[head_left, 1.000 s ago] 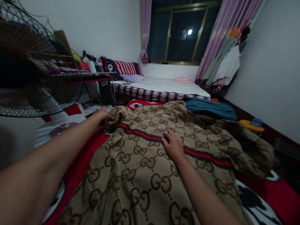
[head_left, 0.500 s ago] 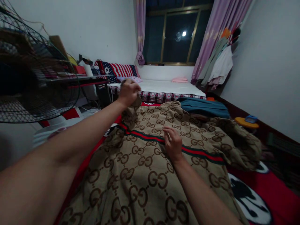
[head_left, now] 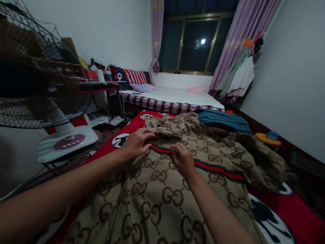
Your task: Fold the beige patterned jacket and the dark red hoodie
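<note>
Head view: we are working over a patterned garment (head_left: 157,189), which is lying spread on a red cloth (head_left: 302,210) and running past the bottom of the view. Our left hand (head_left: 137,142) is reaching over its left edge, fingers and thumb apart. Our right hand (head_left: 183,161) is resting by the stripe (head_left: 218,171), fingers curled; we are unable to say whether they are gripping fabric. One sleeve (head_left: 165,125) is lying inward beyond our hands; the other (head_left: 270,162) is stretching right, near a yellow stool (head_left: 265,138). Along the left edge, red cloth is showing, leaving our left hand room between garment and fan (head_left: 68,139). Blue clothing (head_left: 223,119) is bordering the far right side, before the bed (head_left: 175,94).
</note>
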The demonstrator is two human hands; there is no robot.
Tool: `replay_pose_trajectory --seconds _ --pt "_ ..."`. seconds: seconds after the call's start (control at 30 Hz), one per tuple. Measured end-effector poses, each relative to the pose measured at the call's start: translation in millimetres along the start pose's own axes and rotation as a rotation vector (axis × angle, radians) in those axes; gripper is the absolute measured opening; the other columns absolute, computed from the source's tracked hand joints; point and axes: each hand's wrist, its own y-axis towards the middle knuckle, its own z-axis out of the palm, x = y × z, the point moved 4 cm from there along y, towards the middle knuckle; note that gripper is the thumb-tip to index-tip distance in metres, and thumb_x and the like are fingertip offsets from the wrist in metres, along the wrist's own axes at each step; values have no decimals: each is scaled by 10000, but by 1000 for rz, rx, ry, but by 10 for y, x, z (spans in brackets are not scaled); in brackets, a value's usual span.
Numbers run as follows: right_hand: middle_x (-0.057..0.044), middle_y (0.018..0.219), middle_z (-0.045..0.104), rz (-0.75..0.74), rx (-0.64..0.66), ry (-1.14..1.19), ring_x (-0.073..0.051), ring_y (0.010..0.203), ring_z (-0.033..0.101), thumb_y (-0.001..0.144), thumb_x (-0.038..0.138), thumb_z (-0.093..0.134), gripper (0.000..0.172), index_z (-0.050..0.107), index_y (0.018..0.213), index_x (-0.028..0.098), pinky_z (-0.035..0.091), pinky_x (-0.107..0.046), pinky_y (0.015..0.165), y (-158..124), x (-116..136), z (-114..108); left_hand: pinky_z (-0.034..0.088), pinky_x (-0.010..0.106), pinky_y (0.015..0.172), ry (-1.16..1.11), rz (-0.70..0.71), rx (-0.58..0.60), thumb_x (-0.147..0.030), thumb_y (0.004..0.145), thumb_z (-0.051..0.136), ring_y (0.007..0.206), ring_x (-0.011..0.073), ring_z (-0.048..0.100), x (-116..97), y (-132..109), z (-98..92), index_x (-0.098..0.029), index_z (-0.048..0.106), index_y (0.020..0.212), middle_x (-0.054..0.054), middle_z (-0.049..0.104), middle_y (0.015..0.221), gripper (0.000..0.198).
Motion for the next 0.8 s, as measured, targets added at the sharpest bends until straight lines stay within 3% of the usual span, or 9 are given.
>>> replay_pose_trajectory --seconds 0.1,0.23,0.37,0.5,0.57,0.67,0.73,0.8 --pt "-74 1181 615 33 -17 -8 -211 989 617 830 142 455 345 615 1127 214 498 -305 856 8 -15 33 438 406 991 113 -268 136 -436 742 647 1183 301 530 355 -261 -44 -192 545 1291 125 563 1289 610" --pt "-100 1293 541 149 -64 -82 -218 940 626 813 150 455 443 542 1246 196 515 -326 813 42 -88 35 470 437 906 154 -556 377 -639 724 564 1117 358 588 537 -579 -95 -189 516 1332 154 624 1237 758" --pt "-146 1436 401 294 -15 -242 -253 934 631 787 167 508 692 324 1454 186 525 -365 748 240 -271 23 489 377 860 -34 -603 539 -716 695 533 1058 338 628 488 -794 -216 -191 636 1169 120 683 1152 715" --pt "-146 1529 272 256 64 -319 -289 1028 610 727 108 571 881 201 1516 239 513 -365 775 581 -413 101 497 288 870 -359 -582 573 -573 637 672 1054 265 641 387 -924 -341 -226 591 1203 28 688 1168 669" --pt "-145 1443 413 193 120 -293 -282 1030 607 714 87 577 816 318 1478 214 497 -356 824 757 -419 178 507 277 854 -443 -591 558 -496 608 709 1039 252 645 357 -924 -395 -223 570 1208 15 689 1158 674" --pt "-119 1093 632 147 184 -264 -265 967 610 707 71 548 472 649 1161 151 477 -345 862 1033 -390 194 517 286 832 -503 -578 507 -435 617 692 1010 250 648 295 -782 -489 -206 588 1150 8 701 1099 589" --pt "-110 999 633 140 97 -269 -255 944 596 700 59 507 340 702 965 140 469 -354 879 1241 -377 29 521 293 811 -532 -566 453 -407 623 676 979 252 653 205 -612 -562 -199 608 1117 0 710 1036 541" --pt "-115 1039 604 122 -67 -271 -248 978 570 691 47 468 363 690 965 133 452 -367 914 1423 -394 -259 521 293 783 -551 -549 393 -371 633 663 947 250 658 45 -434 -624 -209 623 1107 -9 712 985 502"
